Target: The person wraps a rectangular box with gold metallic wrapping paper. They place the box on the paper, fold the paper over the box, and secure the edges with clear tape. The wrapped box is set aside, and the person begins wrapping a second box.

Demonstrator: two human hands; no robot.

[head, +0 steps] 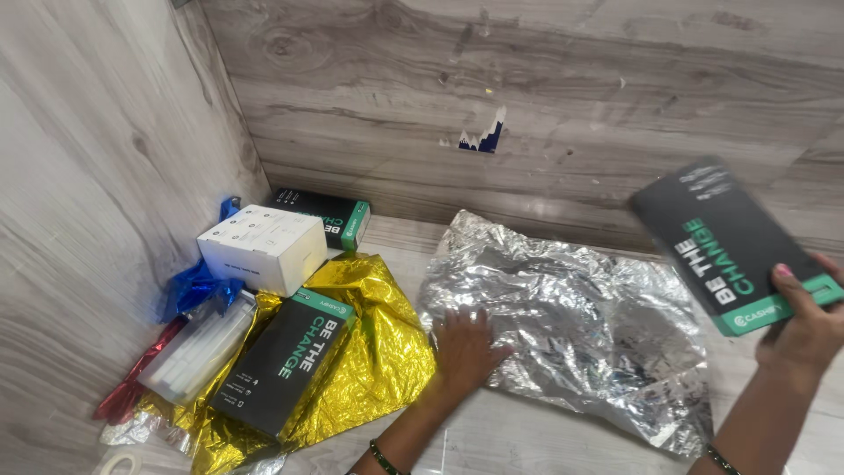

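My left hand (462,347) lies flat, fingers spread, on the near left edge of a crinkled silver foil sheet (580,317) spread on the wooden surface. My right hand (804,325) holds a flat black box with a green end (734,246) tilted in the air at the right, above the foil's far right corner. A second black and green box (286,361) rests on a gold foil sheet (369,352) to the left.
In the left corner sit a white box (264,246), a third black and green box (330,215) behind it, a clear pack of white sticks (198,347), and blue (198,286) and red foil (132,387). Wood-grain walls stand behind and at left.
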